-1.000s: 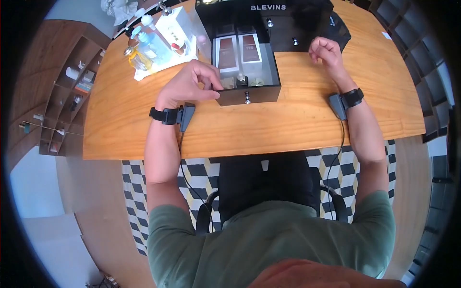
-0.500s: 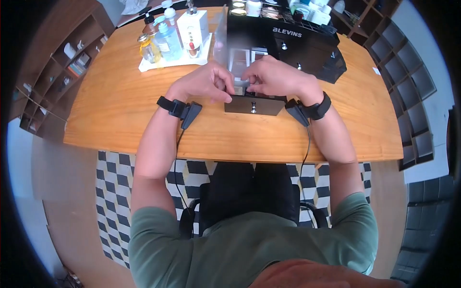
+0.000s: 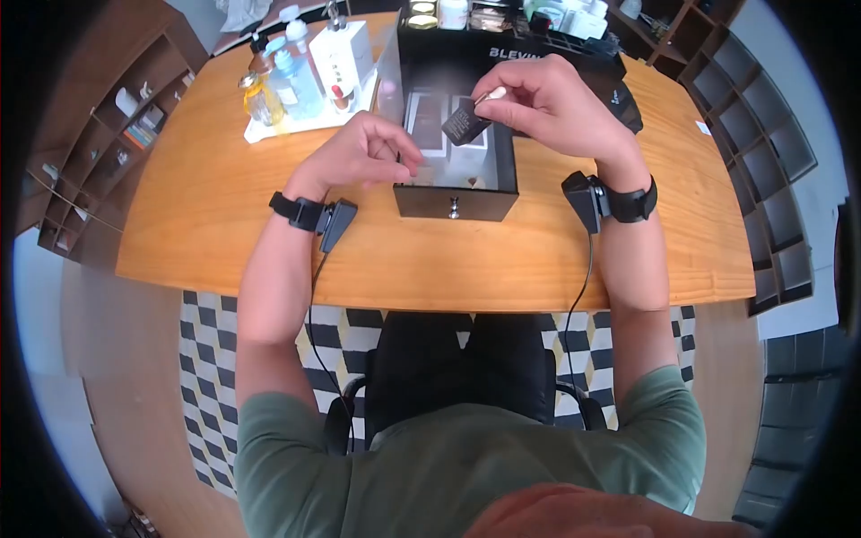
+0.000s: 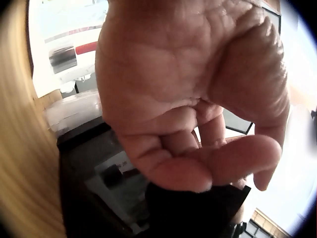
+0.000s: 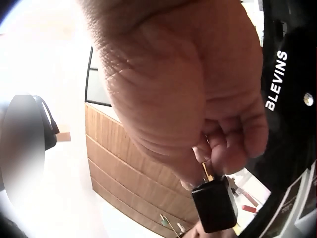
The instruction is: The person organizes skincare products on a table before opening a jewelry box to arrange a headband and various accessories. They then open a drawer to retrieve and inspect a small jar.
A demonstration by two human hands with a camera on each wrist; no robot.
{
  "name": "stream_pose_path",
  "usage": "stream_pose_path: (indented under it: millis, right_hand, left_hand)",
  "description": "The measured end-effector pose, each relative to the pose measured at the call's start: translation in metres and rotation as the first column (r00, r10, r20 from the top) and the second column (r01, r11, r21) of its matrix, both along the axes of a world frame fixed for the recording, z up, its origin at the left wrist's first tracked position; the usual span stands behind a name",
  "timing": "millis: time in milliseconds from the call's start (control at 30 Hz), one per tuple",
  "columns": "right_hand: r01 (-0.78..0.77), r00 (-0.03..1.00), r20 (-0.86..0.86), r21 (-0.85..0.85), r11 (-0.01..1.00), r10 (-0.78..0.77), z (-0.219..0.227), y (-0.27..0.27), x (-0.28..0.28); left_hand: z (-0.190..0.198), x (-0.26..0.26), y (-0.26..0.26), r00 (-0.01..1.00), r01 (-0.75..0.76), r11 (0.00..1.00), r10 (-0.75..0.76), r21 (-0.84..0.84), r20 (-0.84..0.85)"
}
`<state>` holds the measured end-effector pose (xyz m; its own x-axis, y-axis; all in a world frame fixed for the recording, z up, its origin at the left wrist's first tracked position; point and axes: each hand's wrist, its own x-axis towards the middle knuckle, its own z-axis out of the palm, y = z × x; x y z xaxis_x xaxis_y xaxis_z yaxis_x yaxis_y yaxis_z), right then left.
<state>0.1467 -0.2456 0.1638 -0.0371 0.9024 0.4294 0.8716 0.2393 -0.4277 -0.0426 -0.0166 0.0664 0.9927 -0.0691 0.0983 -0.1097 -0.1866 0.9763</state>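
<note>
Above the pulled-out drawer [image 3: 453, 204], my right hand [image 3: 560, 106] pinches a small black bottle [image 3: 465, 123] by its top, the bottle tilted. In the right wrist view the same black bottle [image 5: 214, 206] hangs below the fingertips of my right hand [image 5: 183, 94], a gold part showing at its neck. My left hand [image 3: 359, 154], fingers loosely bent and holding nothing, is at the drawer's left front corner; whether it touches the edge I cannot tell. Flat boxes [image 3: 427, 124] lie inside the drawer. The left wrist view shows my left hand [image 4: 188, 94] with its palm toward the camera.
The black BLEVINS organizer [image 3: 448, 56] stands behind the drawer, with jars and bottles on top. At the left is a white tray [image 3: 260, 136] with pump bottles, a white box [image 3: 341, 58] and a red lipstick. The wooden table [image 3: 538, 260] reaches past both forearms.
My right hand moved from beside the organizer into the drawer, then rose with the black bottle pinched in its fingers. My left hand stayed near the drawer's left corner. The head view shifted.
</note>
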Motion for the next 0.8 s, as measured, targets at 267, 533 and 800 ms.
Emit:
stream_pose_path:
  millis: [267,533,800]
  right_hand:
    - [-0.017,1.000,-0.002,0.291,0.957,0.018,0.029,-0.034,-0.008]
    - [0.064,0.984,-0.177,0.374,0.925,0.004,0.039,-0.049,-0.002]
    - [-0.145,0.880,-0.405,0.271,0.952,0.249,0.035,-0.048,0.000]
  left_hand:
    - [0.067,0.020,-0.062,0.935,-0.090,0.993,0.111,-0.078,0.337]
    - [0.112,0.049,-0.124,0.933,-0.072,0.994,0.039,0.080,0.357]
    - [0.085,0.067,-0.103,0.928,0.183,0.970,-0.117,-0.159,0.354]
